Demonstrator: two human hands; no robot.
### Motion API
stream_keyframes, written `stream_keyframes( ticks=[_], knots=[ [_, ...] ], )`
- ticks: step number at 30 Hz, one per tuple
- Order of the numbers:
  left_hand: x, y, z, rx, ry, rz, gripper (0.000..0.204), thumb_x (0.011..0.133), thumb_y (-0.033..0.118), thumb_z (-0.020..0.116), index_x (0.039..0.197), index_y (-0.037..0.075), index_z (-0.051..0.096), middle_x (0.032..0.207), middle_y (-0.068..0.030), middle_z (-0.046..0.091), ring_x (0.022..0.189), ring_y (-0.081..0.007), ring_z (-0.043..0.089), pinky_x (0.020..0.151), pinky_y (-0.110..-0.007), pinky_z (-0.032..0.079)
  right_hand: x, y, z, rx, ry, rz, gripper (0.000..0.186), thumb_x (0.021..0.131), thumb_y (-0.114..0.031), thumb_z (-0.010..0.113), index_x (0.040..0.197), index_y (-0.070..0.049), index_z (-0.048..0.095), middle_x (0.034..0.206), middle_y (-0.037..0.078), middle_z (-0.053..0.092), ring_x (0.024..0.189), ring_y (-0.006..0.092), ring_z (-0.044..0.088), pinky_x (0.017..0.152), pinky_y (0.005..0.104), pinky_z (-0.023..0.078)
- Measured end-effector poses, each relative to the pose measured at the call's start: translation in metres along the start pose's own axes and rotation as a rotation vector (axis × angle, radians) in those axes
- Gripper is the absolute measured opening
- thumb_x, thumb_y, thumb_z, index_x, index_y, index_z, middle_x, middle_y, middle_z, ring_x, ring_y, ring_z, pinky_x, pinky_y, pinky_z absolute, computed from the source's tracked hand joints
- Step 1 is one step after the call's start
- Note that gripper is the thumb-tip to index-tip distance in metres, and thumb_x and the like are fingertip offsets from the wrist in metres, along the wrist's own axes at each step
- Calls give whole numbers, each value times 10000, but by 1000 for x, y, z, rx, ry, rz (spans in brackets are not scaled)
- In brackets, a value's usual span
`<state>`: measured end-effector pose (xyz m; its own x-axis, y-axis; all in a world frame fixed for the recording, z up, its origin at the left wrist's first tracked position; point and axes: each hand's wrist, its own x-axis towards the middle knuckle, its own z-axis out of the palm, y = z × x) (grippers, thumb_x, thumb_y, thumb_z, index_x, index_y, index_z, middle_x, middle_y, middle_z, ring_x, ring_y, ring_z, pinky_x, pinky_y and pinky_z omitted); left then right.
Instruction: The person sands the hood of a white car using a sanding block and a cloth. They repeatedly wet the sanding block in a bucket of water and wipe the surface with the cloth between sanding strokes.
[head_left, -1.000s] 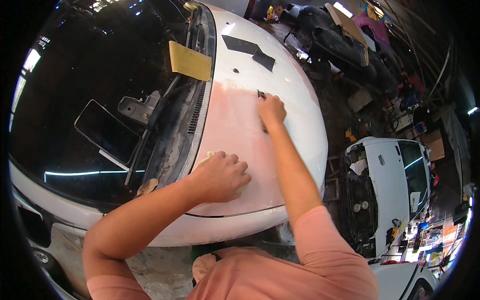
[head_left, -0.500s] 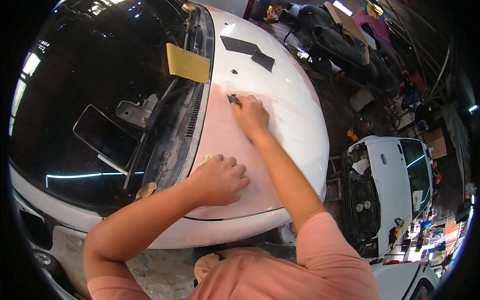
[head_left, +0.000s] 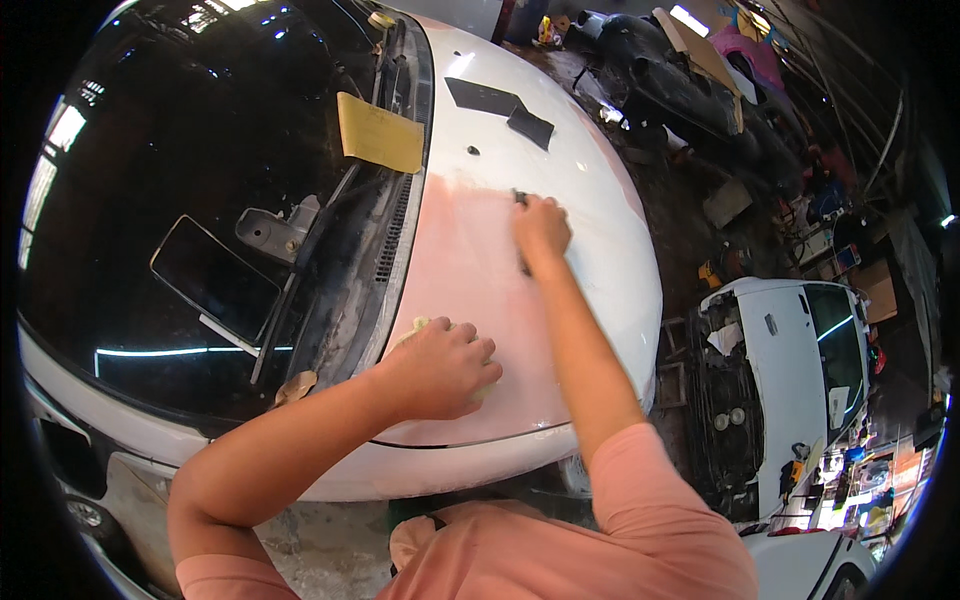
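Note:
A white car hood (head_left: 607, 270) lies before me, with a pinkish patch (head_left: 465, 250) over its near part. On that patch rests my left hand (head_left: 450, 368), closed round a pale yellow sponge (head_left: 420, 325) that is mostly covered by the fingers. My right hand (head_left: 543, 232) presses a piece of black sandpaper (head_left: 519, 198) on the hood at the patch's right side; only its dark edges show. Two black sandpaper pieces, a longer one (head_left: 480, 96) and a shorter one (head_left: 531, 128), lie farther up the hood.
A yellow sheet (head_left: 380, 133) lies across the wiper area by the windshield (head_left: 170, 130). A dark-framed rectangular piece (head_left: 215, 280) and a grey bracket (head_left: 268, 232) rest on the glass. Another white car (head_left: 785, 370), its front opened up, stands at the right. Dark bumpers (head_left: 660, 85) are piled behind.
My right hand has slid rightward across the hood with the black sandpaper, from the patch's upper middle to its right edge. My left hand stays on the patch with the sponge.

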<state>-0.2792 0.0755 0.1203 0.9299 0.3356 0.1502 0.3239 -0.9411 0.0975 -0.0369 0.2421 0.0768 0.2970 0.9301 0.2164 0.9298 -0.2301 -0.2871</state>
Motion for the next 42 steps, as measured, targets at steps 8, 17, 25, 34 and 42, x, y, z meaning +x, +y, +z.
stream_keyframes(
  ticks=[8,17,25,34,42],
  knots=[
    [-3,1,-1,10,-55,-21,314,831,384,772,1030,145,733,1064,-69,683,1038,-282,677,824,-435,544,-8,-9,-3,103,2,-151,360,977,-327,607,1230,-117,752,1202,192,715,1106,413,678,950,524,555],
    [-9,-1,1,-1,-14,-41,308,833,391,774,1019,147,744,1040,-74,683,1004,-278,680,812,-429,545,-37,-34,6,211,67,-438,374,980,-338,646,1259,-112,749,1189,168,707,1059,411,669,933,492,549],
    [-16,-3,8,14,-15,-57,317,848,414,770,1017,147,746,1047,-71,686,1013,-275,678,815,-432,550,-72,-32,11,222,13,-610,372,965,-286,697,1289,-107,734,1190,139,703,1035,393,669,905,490,543],
    [-2,0,3,13,-1,-2,304,856,412,760,1003,146,746,1034,-68,685,999,-270,677,796,-423,544,-24,-25,4,218,-53,-600,424,945,-191,686,1366,-149,684,1295,110,669,1116,394,617,970,484,524],
    [-3,1,6,-4,35,5,312,841,405,763,1007,141,748,1034,-74,691,1007,-278,682,794,-422,542,-13,-2,15,376,-60,-758,455,916,-59,655,1369,-100,678,1346,126,672,1203,364,599,1077,424,429]
  ],
)
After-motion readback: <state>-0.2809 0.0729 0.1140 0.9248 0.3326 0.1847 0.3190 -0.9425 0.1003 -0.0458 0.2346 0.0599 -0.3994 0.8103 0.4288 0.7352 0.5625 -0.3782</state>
